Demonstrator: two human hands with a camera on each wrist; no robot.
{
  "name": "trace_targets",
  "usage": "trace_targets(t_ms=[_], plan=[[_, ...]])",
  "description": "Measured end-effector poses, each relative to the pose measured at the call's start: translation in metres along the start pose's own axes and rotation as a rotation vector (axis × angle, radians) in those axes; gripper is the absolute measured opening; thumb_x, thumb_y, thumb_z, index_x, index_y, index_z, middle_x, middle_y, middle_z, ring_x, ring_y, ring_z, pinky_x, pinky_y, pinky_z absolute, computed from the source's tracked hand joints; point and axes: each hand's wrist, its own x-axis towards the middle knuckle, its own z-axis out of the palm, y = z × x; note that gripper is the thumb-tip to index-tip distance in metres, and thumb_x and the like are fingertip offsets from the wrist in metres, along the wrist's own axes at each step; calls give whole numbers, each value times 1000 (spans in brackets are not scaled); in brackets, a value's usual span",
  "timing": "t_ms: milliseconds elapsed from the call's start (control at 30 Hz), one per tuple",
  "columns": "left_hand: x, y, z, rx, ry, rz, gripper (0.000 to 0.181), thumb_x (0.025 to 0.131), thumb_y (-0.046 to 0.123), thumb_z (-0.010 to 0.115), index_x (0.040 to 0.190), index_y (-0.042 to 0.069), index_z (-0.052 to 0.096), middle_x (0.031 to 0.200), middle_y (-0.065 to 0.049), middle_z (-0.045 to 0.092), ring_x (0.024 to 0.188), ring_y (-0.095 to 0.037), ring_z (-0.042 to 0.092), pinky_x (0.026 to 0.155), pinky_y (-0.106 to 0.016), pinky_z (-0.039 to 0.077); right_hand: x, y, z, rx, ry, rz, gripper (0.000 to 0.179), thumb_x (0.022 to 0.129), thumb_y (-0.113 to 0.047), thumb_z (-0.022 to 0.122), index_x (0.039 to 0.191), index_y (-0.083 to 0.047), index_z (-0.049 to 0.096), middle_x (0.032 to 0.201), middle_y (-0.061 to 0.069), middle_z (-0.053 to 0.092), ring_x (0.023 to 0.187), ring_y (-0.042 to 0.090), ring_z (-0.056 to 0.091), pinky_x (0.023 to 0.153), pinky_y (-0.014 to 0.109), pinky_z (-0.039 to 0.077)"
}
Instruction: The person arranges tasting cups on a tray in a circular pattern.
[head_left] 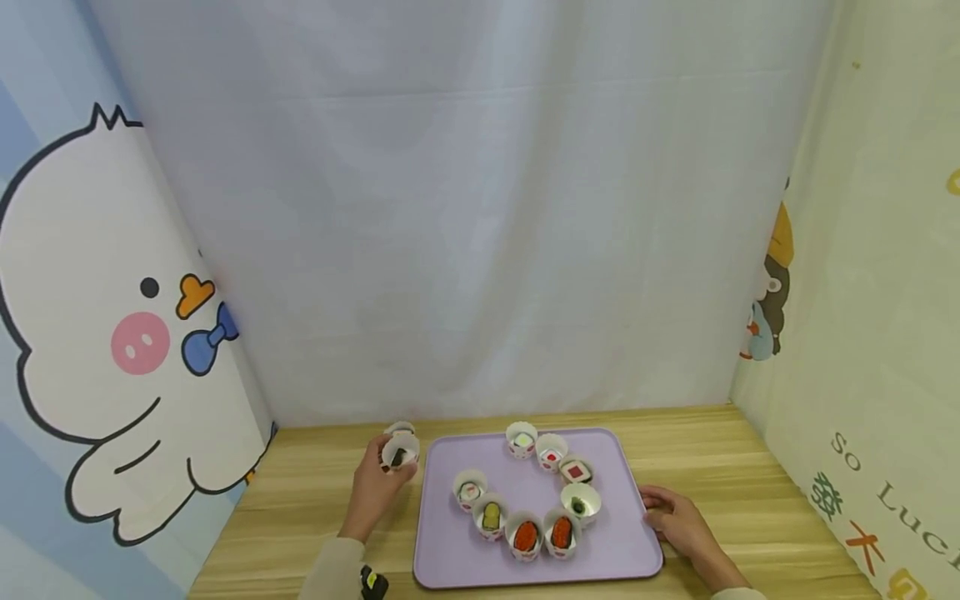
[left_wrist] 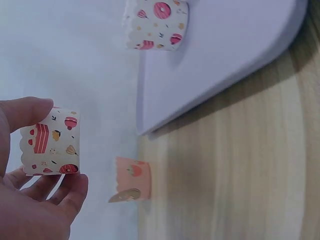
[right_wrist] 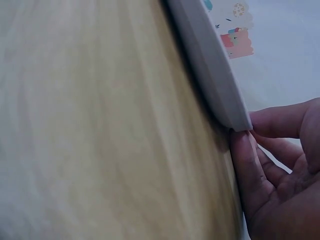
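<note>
My left hand (head_left: pixel 372 493) holds a white paper baking cup (head_left: pixel 401 451) just left of the tray, with something dark inside. In the left wrist view the thumb and fingers grip this cup by its printed sides, above the table. Another paper cup (left_wrist: pixel 134 179), pinkish, stands on the table beyond it. At the lilac tray (head_left: pixel 615 550), my right hand (head_left: pixel 678 521) pinches the right rim between thumb and fingers. On the tray several paper cups form a curved row, two holding red-topped sushi pieces (head_left: pixel 526 536), one a yellow-topped piece (head_left: pixel 491 517).
The wooden table (head_left: pixel 720 467) runs back to a pale curtain (head_left: pixel 480 250). A printed cloth with a white cartoon bird (head_left: pixel 90 292) hangs at the left, and a cream one with lettering (head_left: pixel 885 333) at the right. A small black and yellow object (head_left: pixel 372 583) shows at the left sleeve.
</note>
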Motion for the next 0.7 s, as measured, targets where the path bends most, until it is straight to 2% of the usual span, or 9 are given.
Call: trace_targets(t_ms=[233, 433, 567, 700], plan=[[4, 18, 0, 6, -33, 27, 66, 85, 15, 75, 141, 2, 42, 131, -22, 58, 121, -34, 56, 100, -49, 48, 1, 2, 0, 7, -1, 8, 51, 82, 5, 61, 132, 7, 55, 111, 17, 64, 84, 16, 61, 63, 31, 55], [9, 33, 3, -1, -45, 46, 64, 84, 15, 74, 140, 3, 44, 127, -19, 60, 116, -32, 59, 94, -45, 50, -1, -1, 0, 12, -3, 11, 51, 82, 5, 61, 133, 8, 54, 110, 16, 64, 83, 15, 61, 64, 30, 54], [13, 41, 7, 3, -54, 67, 63, 83, 15, 75, 137, 3, 46, 125, -20, 60, 110, -32, 59, 88, -42, 50, -2, -2, 0, 12, -2, 11, 52, 81, 6, 61, 132, 8, 54, 110, 16, 64, 83, 15, 61, 64, 30, 54], [16, 48, 14, 15, -61, 93, 64, 83, 17, 75, 138, 3, 47, 127, -23, 60, 110, -35, 60, 88, -45, 52, -1, -2, 0, 7, -1, 4, 51, 81, 6, 61, 132, 8, 54, 109, 16, 64, 84, 15, 61, 64, 30, 54]])
